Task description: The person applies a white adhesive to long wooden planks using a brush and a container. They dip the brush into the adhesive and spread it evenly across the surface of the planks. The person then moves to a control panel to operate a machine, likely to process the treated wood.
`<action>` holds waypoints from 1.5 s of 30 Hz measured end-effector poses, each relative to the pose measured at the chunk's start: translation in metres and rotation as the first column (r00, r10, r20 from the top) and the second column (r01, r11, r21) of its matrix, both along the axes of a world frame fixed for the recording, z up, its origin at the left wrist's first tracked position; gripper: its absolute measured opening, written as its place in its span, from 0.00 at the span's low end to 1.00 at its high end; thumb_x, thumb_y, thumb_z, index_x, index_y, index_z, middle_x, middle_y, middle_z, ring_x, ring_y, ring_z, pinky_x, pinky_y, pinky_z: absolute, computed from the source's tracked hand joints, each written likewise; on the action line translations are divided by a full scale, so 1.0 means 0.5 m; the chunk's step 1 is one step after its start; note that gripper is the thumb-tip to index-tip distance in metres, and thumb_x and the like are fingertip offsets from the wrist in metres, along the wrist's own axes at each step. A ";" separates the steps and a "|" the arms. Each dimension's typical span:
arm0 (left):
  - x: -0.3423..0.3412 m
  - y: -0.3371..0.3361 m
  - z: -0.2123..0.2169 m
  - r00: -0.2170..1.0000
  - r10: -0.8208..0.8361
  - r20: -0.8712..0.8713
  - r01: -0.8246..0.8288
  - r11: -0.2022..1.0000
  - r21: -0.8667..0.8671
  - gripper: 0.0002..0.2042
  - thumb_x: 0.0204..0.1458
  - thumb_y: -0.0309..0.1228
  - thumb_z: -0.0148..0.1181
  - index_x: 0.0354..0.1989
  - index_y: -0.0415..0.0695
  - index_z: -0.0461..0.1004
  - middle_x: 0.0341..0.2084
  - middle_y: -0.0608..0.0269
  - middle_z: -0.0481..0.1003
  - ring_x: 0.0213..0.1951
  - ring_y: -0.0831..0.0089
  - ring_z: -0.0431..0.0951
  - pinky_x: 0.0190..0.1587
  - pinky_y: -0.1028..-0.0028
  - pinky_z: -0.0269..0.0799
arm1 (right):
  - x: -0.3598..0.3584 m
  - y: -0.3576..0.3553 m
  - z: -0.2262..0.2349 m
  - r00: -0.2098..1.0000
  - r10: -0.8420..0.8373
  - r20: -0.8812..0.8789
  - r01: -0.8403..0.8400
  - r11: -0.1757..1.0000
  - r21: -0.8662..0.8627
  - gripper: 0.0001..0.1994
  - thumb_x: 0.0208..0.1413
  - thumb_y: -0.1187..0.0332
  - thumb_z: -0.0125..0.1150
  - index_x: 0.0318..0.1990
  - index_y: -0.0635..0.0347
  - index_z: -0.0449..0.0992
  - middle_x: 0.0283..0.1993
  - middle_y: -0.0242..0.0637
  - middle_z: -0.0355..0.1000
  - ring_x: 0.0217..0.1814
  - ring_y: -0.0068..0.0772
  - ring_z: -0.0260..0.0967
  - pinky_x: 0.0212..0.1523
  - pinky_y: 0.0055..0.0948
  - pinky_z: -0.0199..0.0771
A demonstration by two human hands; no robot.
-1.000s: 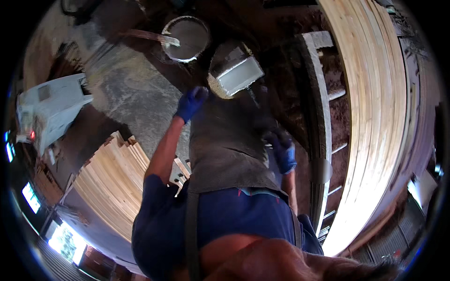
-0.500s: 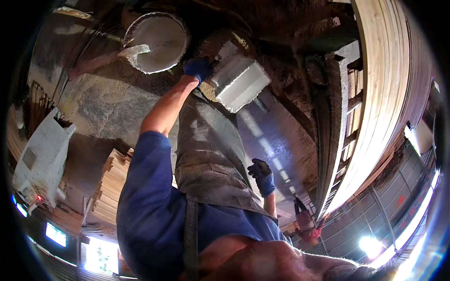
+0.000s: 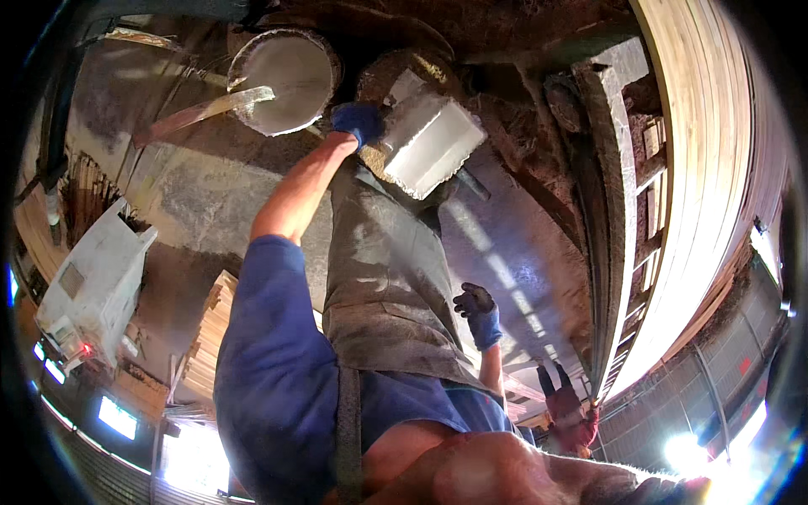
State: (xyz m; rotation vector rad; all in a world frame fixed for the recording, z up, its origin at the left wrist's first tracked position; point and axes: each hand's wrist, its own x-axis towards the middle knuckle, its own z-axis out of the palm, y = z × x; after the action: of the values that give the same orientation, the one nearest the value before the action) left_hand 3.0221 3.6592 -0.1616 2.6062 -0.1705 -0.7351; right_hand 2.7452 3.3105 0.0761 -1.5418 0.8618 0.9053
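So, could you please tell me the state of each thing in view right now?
left hand: gloved, fingers gripping the white block
right hand: gloved, fingers half curled, holding nothing
white block: tilted, rough edged, held at one end
round bucket: open, filled with pale grey mix
wooden stick: lying across the bucket rim, coated at its tip

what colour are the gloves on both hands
Blue, with dark grimy fingers, on the left hand and right hand; head view.

A pale grey rectangular block, its edges rough and crumbled, sits tilted with one corner pointing down, gripped at its left end by a blue-gloved left hand. Just beside it stands a round bucket of grey-white mix, a flat stick leaning over its rim.
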 end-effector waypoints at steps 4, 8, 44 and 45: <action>-0.012 0.038 0.095 0.999 0.021 0.026 -0.022 0.998 0.054 0.19 0.45 0.50 0.61 0.30 0.44 0.73 0.23 0.48 0.77 0.28 0.49 0.78 0.30 0.56 0.70 | -0.041 -0.021 -0.027 0.975 0.165 0.145 -0.163 0.986 -0.028 0.12 0.62 0.71 0.49 0.50 0.63 0.70 0.34 0.39 0.76 0.31 0.25 0.73 0.32 0.24 0.72; -0.051 0.062 0.286 0.952 0.232 -0.201 -0.262 0.955 -0.137 0.21 0.44 0.53 0.61 0.28 0.45 0.71 0.25 0.51 0.76 0.29 0.50 0.77 0.32 0.58 0.70 | 0.019 0.040 -0.039 0.953 0.217 0.211 -0.239 0.967 0.086 0.14 0.61 0.68 0.51 0.50 0.66 0.70 0.39 0.40 0.75 0.38 0.29 0.74 0.40 0.29 0.73; -0.299 -0.562 0.037 0.380 0.289 -0.879 -0.837 -0.297 -0.460 0.12 0.58 0.37 0.56 0.47 0.47 0.72 0.46 0.64 0.74 0.47 0.66 0.75 0.50 0.59 0.72 | 0.480 0.069 -0.061 -0.228 0.955 0.191 -0.467 0.065 -0.882 0.18 0.57 0.54 0.49 0.53 0.46 0.73 0.44 0.48 0.73 0.45 0.51 0.71 0.41 0.45 0.73; -0.297 -0.564 0.027 0.431 0.324 -0.842 -0.783 -0.330 -0.527 0.12 0.58 0.36 0.55 0.47 0.47 0.72 0.46 0.63 0.74 0.47 0.66 0.75 0.51 0.59 0.72 | 0.476 0.080 -0.079 -0.271 0.949 0.164 -0.452 0.025 -0.892 0.18 0.57 0.55 0.49 0.52 0.47 0.73 0.44 0.48 0.73 0.46 0.51 0.71 0.41 0.45 0.73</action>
State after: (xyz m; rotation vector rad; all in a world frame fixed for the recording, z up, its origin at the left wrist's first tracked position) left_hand 2.8735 3.3770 -0.1480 0.7624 0.6412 -0.3504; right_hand 2.9831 3.3503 0.0367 -2.7798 -1.1502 0.4867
